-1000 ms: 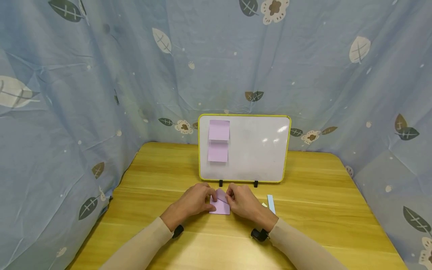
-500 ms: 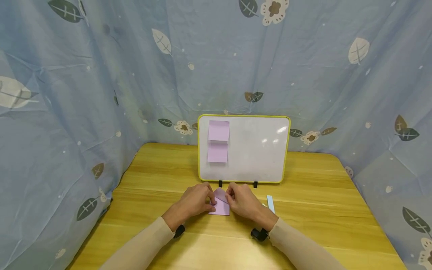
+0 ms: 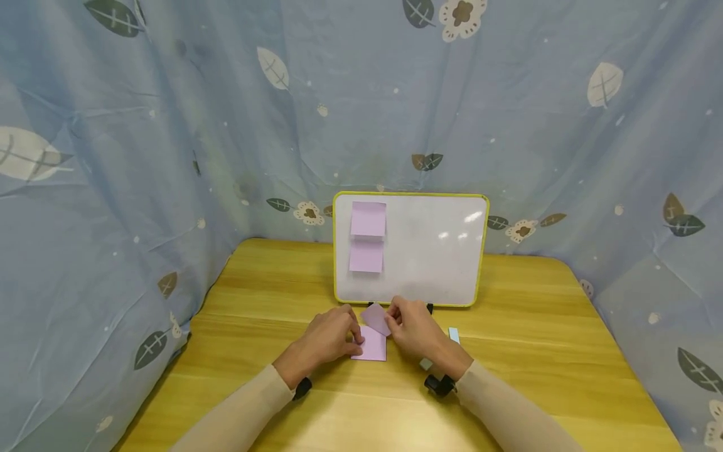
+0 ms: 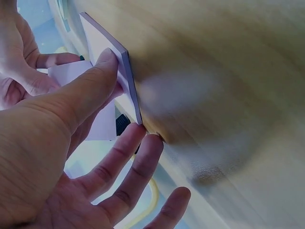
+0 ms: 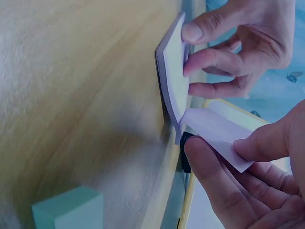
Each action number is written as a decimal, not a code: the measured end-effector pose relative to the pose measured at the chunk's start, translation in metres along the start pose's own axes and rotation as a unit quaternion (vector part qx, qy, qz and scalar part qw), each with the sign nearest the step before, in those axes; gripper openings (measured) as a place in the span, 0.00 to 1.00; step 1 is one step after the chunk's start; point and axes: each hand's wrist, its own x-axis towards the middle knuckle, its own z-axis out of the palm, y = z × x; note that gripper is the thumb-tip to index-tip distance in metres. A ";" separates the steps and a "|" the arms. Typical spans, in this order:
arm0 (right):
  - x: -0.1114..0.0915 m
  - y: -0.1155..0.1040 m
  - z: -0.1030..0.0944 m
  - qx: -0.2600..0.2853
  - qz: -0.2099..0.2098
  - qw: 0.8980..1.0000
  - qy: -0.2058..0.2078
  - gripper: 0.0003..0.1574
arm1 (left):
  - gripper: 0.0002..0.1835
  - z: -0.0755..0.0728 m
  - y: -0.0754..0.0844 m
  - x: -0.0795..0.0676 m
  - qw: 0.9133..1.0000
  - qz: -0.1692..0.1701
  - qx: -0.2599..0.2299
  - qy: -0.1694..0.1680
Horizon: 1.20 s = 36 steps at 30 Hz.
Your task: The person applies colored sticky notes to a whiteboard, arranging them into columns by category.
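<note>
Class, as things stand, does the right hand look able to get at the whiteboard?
Probably yes: the right hand is just in front of the whiteboard, and nothing seems to block the board's face, though its fingers are pinching a purple sheet.

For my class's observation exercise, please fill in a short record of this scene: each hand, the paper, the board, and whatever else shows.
Left hand: touches the top of the pad
Right hand: pinches a sheet
Pad: purple, on the table
Sheet: purple, at the pad's far edge; full separation unclear
Board: white, yellow rim, upright beyond the hands
Notes: two, purple, one above the other, on the board's left
Near right wrist: blue strip, partly hidden; green block
Backdrop: blue curtain, leaf and flower print
</note>
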 end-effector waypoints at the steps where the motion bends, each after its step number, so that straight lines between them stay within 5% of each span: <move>1: 0.001 0.000 -0.001 0.000 0.002 1.000 0.002 0.08 | 0.07 0.000 0.000 0.000 1.000 0.000 0.000 0.000; 18: -0.003 0.007 -0.015 0.028 -0.020 0.997 0.072 0.08 | 0.08 -0.001 0.001 0.000 1.000 -0.003 -0.011 -0.005; 28: 0.005 0.010 -0.020 0.110 -0.163 0.961 0.195 0.06 | 0.08 -0.002 0.002 -0.002 1.000 -0.006 -0.007 -0.005; 36: 0.006 -0.006 -0.023 0.135 -0.147 0.958 0.205 0.10 | 0.07 -0.003 0.003 -0.002 1.000 -0.002 -0.005 0.004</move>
